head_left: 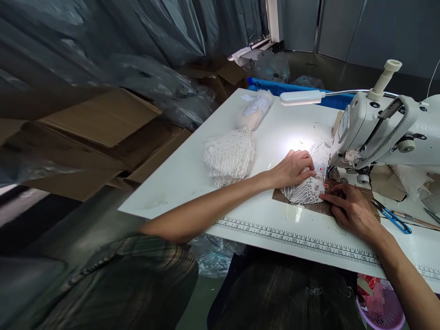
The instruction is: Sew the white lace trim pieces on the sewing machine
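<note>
Lace piece (302, 191) lies on white desk (182, 190) nr sewing machine (360, 121). L hand (294, 167) has bent fingers on it, R hand (352, 207) has fingers at its edge; can't tell if they pinch. Cardboard boxes (103, 117) on L, grey panels (392, 41) at back.

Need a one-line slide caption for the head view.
Left hand and right hand on white lace at a sewing machine, with stacked lace to the left on the white table.
</note>
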Demonstrator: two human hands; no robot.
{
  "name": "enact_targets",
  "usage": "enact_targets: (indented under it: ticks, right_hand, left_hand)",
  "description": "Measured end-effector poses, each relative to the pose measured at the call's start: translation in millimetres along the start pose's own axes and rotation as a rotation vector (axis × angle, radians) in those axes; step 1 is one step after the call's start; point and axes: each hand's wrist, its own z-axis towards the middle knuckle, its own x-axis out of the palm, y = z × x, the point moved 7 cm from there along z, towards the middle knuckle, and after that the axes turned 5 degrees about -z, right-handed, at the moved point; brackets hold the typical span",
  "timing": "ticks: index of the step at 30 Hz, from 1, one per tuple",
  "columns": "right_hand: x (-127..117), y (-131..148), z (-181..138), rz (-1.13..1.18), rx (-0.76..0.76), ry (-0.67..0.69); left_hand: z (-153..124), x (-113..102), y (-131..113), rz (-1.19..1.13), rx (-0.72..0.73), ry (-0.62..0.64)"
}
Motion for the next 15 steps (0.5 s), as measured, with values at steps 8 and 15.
enact_targets:
  ticks: [8, 15]
  right_hand:
    - [2.5, 0.1, -0.9, -0.007, 0.003, 0.001]
    - [4.2, -0.3, -1.8, 0.003, -0.006, -0.011]
  left_hand:
    - [16.9, -3.1, -6.1, -0.518, -0.259, 0.093]
    - [26.1, 9.8, -2.7, -0.280, -0.230, 0.108]
